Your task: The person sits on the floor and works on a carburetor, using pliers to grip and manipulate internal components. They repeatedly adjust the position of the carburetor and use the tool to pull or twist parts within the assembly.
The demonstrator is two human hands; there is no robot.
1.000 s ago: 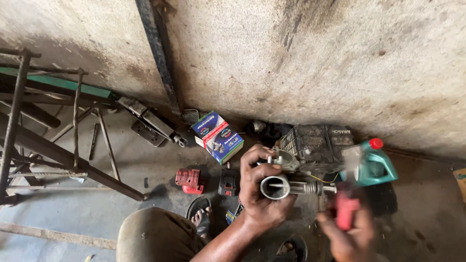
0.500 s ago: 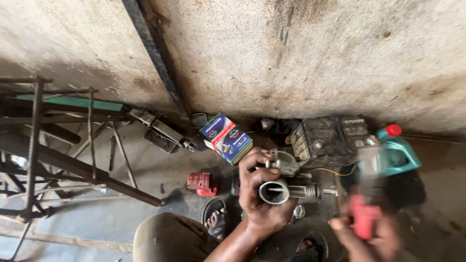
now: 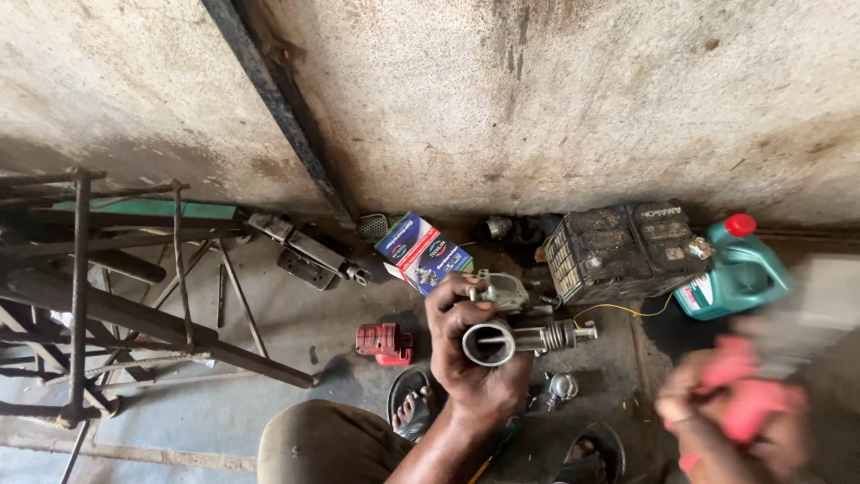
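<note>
My left hand (image 3: 470,354) grips a grey metal carburetor body (image 3: 502,333), its round open bore turned up toward me and a threaded spring end sticking out to the right. My right hand (image 3: 730,421) is a blur at the lower right, closed around a red object (image 3: 743,394) whose shape I cannot make out. Both hands hover above a grimy concrete floor. A small metal part (image 3: 563,387) lies on the floor just below the carburetor.
A dirty black battery (image 3: 618,246) and a green jug with a red cap (image 3: 735,269) stand by the wall. A blue-and-red carton (image 3: 423,252), a red part (image 3: 383,342), a rusty metal frame (image 3: 116,296) and my sandalled feet (image 3: 414,408) are nearby.
My right hand with the red object has moved rightward and down, now heavily blurred. The camera has shifted closer. My left hand keeps holding the carburetor body in the same way.
</note>
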